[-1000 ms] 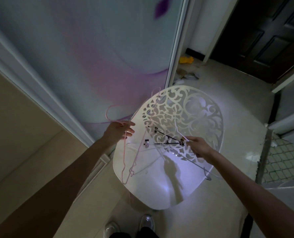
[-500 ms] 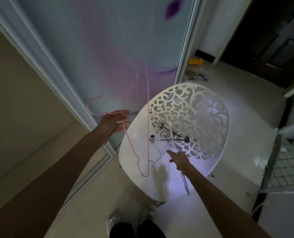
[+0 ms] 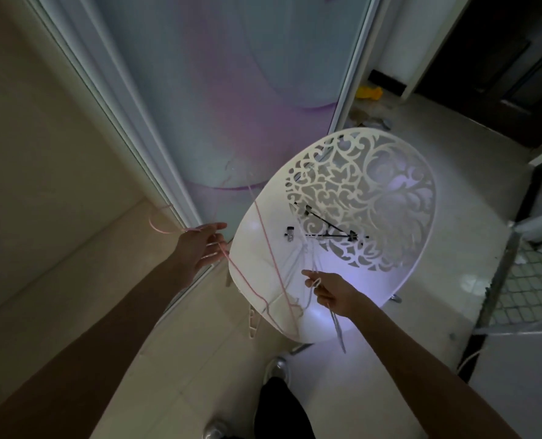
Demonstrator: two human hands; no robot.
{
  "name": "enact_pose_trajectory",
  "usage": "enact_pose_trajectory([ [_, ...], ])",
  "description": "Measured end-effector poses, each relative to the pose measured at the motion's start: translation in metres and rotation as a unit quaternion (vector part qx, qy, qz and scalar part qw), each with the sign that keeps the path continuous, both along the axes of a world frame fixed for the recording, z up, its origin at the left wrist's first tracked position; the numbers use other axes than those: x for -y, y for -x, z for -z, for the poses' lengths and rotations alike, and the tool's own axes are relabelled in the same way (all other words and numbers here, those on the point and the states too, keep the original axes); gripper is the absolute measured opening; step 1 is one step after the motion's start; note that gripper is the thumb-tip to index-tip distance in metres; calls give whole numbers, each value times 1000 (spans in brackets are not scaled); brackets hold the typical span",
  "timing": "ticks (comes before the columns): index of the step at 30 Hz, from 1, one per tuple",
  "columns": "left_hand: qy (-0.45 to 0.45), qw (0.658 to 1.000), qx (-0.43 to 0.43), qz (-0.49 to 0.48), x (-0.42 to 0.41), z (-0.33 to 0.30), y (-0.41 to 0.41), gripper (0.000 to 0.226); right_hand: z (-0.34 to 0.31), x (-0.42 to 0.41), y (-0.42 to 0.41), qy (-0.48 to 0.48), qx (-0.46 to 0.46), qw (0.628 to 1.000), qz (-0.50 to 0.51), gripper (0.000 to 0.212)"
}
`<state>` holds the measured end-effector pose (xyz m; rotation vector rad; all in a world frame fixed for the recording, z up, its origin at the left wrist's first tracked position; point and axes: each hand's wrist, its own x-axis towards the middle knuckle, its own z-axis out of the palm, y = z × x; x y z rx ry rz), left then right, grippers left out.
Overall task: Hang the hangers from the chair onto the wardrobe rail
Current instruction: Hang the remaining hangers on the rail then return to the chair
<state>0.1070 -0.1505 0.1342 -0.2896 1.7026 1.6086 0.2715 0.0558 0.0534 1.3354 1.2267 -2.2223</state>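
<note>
Left hand: the left hand (image 3: 201,248) is held out just beside the left edge of the chair (image 3: 418,258), its fingers curled loosely around the neck of a pink hanger (image 3: 268,245).
Pink hanger: its hook curves out to the left of the hand, and its thin wire frame is seen hanging down across the left part of the seat, reaching the front edge.
Right hand: the right hand (image 3: 334,291) is closed on a pale hanger (image 3: 337,327) above the front part of the seat; a loop of it is pinched at the fingertips, and its wire trails down past the front edge.
Black clip hanger: a black hanger with metal clips (image 3: 322,231) lies on the seat where it meets the pierced backrest, untouched by either hand.
Chair: white, with a scroll-cut back, it is stood on pale floor tiles just beside a sliding wardrobe door (image 3: 231,90) with a purple pattern.
Wardrobe rail: not visible.
Lighting: dim, with a bright patch on the seat.
</note>
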Motion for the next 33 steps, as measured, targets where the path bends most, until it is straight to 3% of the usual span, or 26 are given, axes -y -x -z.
enact_pose_trajectory([
  [5,10,988,94,-126,30,-2,-18,22,-39,23,-13,107,-88,990,31,26],
  [13,-58,959,221,-168,61,0,-57,26,-104,72,-18,158,-171,972,16,36],
  [17,-10,963,215,-161,75,-4,-77,22,-117,108,-20,179,-216,959,-31,29],
  [19,-15,963,207,-174,86,-8,-84,24,-118,124,-19,218,-248,943,-51,45],
  [21,-52,958,200,-200,103,-13,-86,24,-118,137,-16,243,-270,928,-80,62],
  [23,-122,955,195,-189,121,-18,-82,18,-119,150,-12,244,-280,922,-108,60],
  [27,-287,912,162,-245,153,-46,-62,16,-132,174,2,264,-314,903,-127,47],
  [30,-278,914,91,-279,174,-72,-46,9,-152,193,20,198,-294,922,-154,31],
  [33,-168,938,-13,-301,200,-97,-28,7,-168,209,41,-78,-230,935,-259,34],
])
